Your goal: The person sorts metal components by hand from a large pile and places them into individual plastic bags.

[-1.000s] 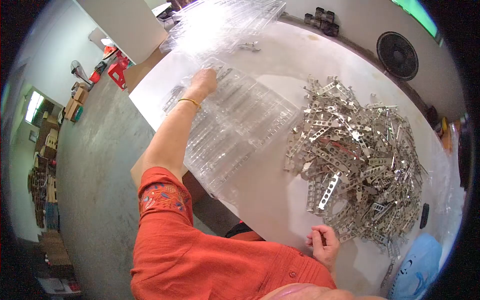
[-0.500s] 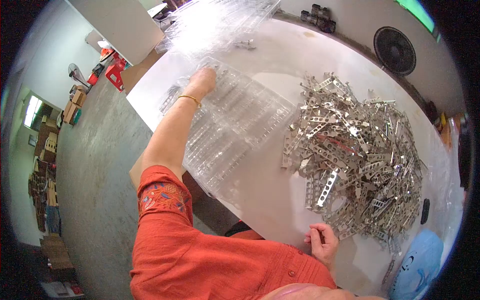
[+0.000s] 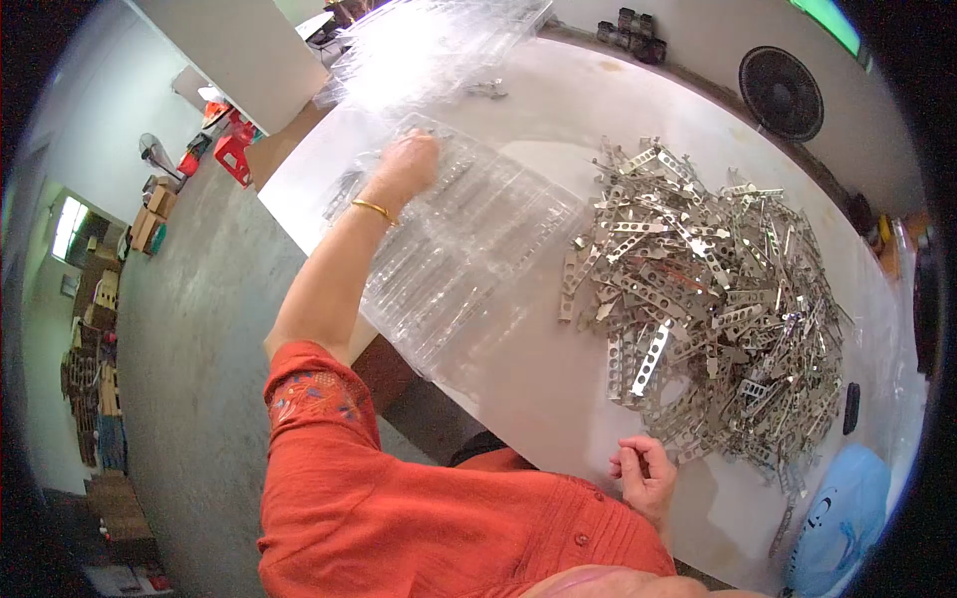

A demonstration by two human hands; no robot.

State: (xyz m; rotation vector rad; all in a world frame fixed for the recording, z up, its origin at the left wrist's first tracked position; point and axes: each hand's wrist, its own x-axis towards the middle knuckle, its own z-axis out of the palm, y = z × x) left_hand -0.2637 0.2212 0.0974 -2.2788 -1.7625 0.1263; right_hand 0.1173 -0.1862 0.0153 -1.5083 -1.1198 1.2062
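Note:
My left hand (image 3: 407, 164) reaches out over a clear plastic tray (image 3: 469, 239) with rows of slots, its fingers resting on the tray's far left corner. Whether it grips the tray or a part I cannot tell. To the right of the tray spreads a big heap of perforated metal brackets (image 3: 698, 299). My right hand (image 3: 643, 476) rests near the table's front edge, below the heap, with its fingers curled in and nothing visible in them.
A stack of clear plastic trays (image 3: 439, 45) lies at the far end of the white table (image 3: 538, 389). A black fan (image 3: 781, 93) stands at the back right. A blue bag (image 3: 832, 528) sits at the front right. Red stools (image 3: 224, 149) stand on the concrete floor to the left.
My left arm and the tray have shifted slightly; my right hand has stayed by the front edge. The view has moved a little.

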